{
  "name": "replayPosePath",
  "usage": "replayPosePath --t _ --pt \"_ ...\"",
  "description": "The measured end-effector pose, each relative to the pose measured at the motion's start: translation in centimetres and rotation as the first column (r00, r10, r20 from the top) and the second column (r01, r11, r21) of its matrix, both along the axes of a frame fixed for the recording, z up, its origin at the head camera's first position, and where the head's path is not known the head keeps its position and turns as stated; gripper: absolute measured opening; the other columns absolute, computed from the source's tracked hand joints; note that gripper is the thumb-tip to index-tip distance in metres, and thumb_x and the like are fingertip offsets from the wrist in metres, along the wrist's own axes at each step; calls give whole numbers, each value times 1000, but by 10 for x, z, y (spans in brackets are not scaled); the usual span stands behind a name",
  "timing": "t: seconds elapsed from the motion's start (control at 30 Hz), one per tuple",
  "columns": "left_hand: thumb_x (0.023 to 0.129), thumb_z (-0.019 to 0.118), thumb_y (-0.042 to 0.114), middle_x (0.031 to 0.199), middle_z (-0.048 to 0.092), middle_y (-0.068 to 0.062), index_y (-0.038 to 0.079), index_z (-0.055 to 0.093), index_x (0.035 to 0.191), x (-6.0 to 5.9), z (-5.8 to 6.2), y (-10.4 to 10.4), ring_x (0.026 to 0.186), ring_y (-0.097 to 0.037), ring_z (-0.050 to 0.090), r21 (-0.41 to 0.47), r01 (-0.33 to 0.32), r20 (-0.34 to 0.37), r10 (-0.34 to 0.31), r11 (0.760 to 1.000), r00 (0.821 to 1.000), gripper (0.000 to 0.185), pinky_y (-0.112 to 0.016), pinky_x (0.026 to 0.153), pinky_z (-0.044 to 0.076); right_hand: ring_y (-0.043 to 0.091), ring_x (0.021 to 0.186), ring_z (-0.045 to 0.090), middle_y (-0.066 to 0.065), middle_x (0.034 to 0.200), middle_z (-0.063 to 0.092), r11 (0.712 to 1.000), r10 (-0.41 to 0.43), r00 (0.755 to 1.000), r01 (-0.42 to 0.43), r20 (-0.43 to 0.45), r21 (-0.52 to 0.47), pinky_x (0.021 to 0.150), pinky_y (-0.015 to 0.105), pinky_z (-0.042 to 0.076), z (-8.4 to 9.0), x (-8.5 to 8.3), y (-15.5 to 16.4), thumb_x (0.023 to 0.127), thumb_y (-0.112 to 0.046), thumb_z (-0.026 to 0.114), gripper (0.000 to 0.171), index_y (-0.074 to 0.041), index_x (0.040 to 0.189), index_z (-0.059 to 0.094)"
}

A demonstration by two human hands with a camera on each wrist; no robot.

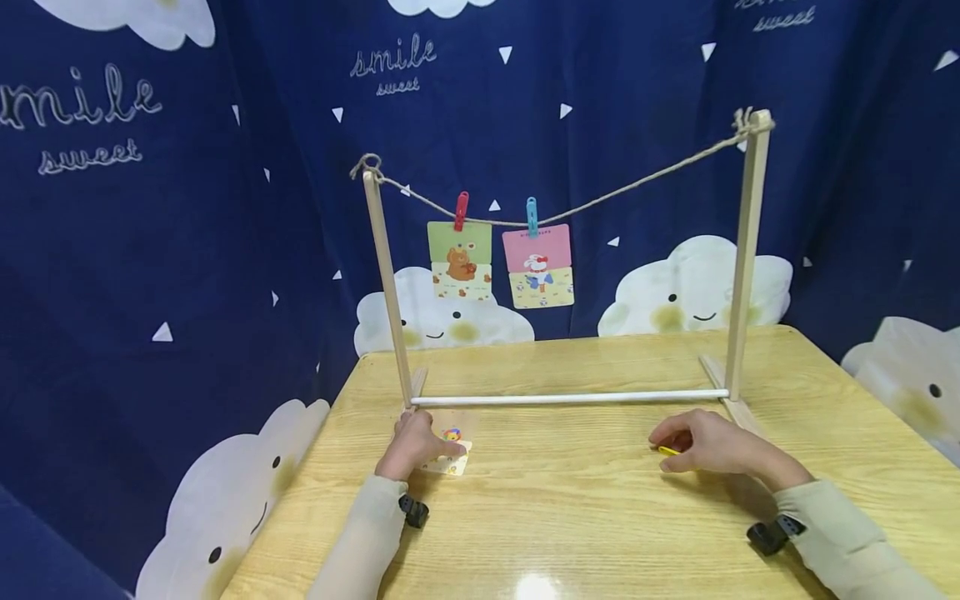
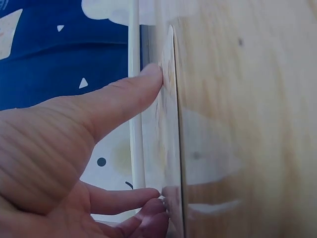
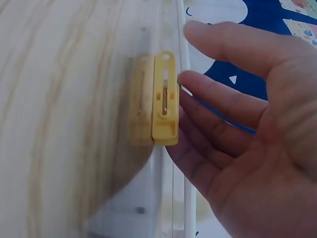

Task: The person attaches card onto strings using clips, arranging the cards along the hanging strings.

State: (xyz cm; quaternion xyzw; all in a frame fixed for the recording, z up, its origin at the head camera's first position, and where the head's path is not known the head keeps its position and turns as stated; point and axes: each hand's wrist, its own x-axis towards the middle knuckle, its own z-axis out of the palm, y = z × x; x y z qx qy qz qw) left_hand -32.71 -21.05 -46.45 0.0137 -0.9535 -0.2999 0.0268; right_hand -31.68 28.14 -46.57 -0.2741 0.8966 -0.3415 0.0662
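On the left of the table lies a small card (image 1: 455, 462) with a colourful figure and a pale patterned lower part. My left hand (image 1: 417, 446) is over it, and in the left wrist view the thumb touches the card (image 2: 170, 104) while the other fingertips meet it farther along. My right hand (image 1: 708, 443) hovers round a yellow clothespin (image 3: 166, 111) on the table at the right. Its thumb stands apart from the clothespin, and the index fingertip is right beside it with the other fingers loosely bent behind.
A wooden frame with a left post (image 1: 387, 283), a right post (image 1: 748, 258) and a white bottom rod (image 1: 570, 398) stands behind the hands. From its twine (image 1: 637, 181) hang a green card (image 1: 460, 260) under a red clothespin (image 1: 461, 211) and a pink card (image 1: 537, 267) under a blue clothespin (image 1: 532, 215).
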Motion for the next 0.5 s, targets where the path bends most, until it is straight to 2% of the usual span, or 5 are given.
replayPosePath --t 0.17,0.27,0.5 --pt "66 99 37 103 55 -20 -3 65 93 1 1 1 89 -32 47 7 -8 7 8 1000 1000 59 -39 66 43 14 95 68 3 107 74 1000 11 1000 -11 11 -10 80 27 56 0 1 2 79 -28 91 45 -5 114 73" --pt "65 100 37 95 53 -16 0 62 84 1 1 1 85 -30 44 1 -11 5 11 1000 1000 56 -37 63 39 14 93 68 2 104 74 1000 5 1000 -5 17 -9 78 26 55 -2 1 3 78 -29 92 46 -5 113 73" --pt "65 100 32 87 47 -12 1 58 78 4 3 2 80 -29 41 24 -14 8 14 1000 1000 54 -37 61 37 13 89 66 1 101 73 1000 10 1000 -10 22 -12 75 24 54 -1 0 3 77 -27 92 44 -6 111 74"
